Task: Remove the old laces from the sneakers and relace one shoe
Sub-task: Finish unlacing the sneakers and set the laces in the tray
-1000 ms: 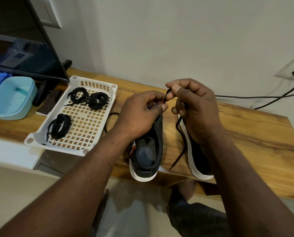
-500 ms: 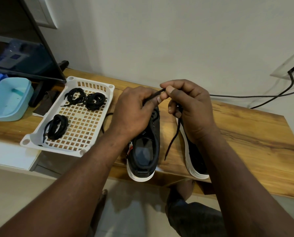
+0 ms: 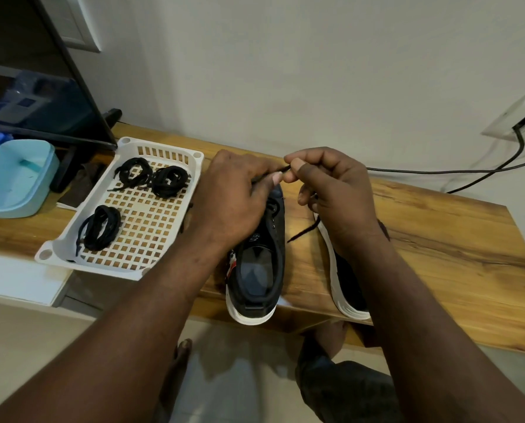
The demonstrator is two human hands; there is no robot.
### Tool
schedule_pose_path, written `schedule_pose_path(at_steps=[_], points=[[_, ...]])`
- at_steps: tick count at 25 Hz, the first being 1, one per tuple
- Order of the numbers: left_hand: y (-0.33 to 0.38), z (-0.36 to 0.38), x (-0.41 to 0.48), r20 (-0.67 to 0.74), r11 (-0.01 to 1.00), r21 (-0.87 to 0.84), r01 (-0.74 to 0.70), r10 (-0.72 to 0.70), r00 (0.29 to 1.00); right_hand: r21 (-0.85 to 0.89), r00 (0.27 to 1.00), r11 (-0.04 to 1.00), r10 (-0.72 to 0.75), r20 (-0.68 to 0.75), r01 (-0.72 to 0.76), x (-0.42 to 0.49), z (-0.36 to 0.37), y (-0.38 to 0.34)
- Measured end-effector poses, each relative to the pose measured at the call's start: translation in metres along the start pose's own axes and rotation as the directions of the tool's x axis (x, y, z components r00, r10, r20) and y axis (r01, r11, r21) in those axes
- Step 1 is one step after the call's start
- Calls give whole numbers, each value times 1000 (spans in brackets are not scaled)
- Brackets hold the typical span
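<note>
Thumb and forefinger of the right hand (image 3: 331,190) pinch a black lace (image 3: 285,169); the left hand (image 3: 233,193) pinches the same lace just beside it, thumbs almost touching. The short run between them lies nearly level, left to right, above the eyelet rows (image 3: 274,222) of the near sneaker (image 3: 262,270), which stands right under the left hand, toe toward the wall (image 3: 285,71). A loose tail (image 3: 304,232) hangs below the right hand. The left hand sits closer to the eyelets and probably steadies while the right draws.
</note>
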State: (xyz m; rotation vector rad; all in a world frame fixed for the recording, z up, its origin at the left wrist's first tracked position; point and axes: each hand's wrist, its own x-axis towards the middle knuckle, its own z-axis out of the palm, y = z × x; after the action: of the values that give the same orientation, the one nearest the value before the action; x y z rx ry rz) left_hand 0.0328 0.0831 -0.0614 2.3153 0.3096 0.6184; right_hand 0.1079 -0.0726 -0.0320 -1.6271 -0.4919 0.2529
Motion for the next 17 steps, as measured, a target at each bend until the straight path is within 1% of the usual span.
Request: schedule_pose_path(at_steps=[1, 3, 4, 5, 6, 7, 8, 9, 10, 11, 13, 14, 15, 17], points=[[-5, 4, 0, -21, 998, 53, 39, -38, 999, -4, 1000, 1000, 4, -1, -4, 0, 0, 0], [-21, 5, 2, -65, 968, 110, 223, -217, 974, 8, 1000, 1000, 18, -17, -18, 0, -3, -1], [-27, 4, 3, -80, 953, 100, 286, -279, 957, 28, 999, 999, 25, -28, -24, 1, -5, -2], [-28, 1, 3, -74, 952, 72, 298, -293, 953, 50, 999, 998, 31, -38, -29, 1, -6, -2], [-24, -1, 3, -61, 971, 48, 235, -232, 971, 63, 999, 997, 35, -41, -33, 0, -6, -2], [-16, -3, 2, -33, 993, 30, 117, -116, 993, 67, 999, 997, 35, -34, -33, 0, -4, -2], [-7, -5, 1, -2, 999, 40, -6, 6, 1000, 68, 999, 997, 33, -15, -31, 0, -2, -2], [1, -5, -2, 19, 994, 63, -86, 85, 996, 71, 1000, 997, 29, 9, -29, -1, 1, -2], [4, -2, -3, 24, 991, 98, -92, 90, 996, 73, 999, 997, 24, 30, -26, -2, 3, -3], [3, 0, -3, -1, 991, 132, -33, 34, 999, 76, 999, 997, 20, 41, -23, -2, 4, -4], [-10, 2, 0, -66, 967, 162, 198, -189, 980, 88, 999, 996, 23, 39, -26, -2, 1, -4], [-18, 2, 1, -61, 945, 142, 293, -287, 956, 101, 999, 994, 32, 34, -35, -2, -1, -5], [-23, 1, 1, -25, 927, 109, 359, -358, 933, 120, 999, 992, 41, 30, -45, -2, -3, -5], [-24, 0, 1, 51, 910, 39, 414, -415, 908, 187, 998, 980, 59, 32, -64, -3, -3, -6]])
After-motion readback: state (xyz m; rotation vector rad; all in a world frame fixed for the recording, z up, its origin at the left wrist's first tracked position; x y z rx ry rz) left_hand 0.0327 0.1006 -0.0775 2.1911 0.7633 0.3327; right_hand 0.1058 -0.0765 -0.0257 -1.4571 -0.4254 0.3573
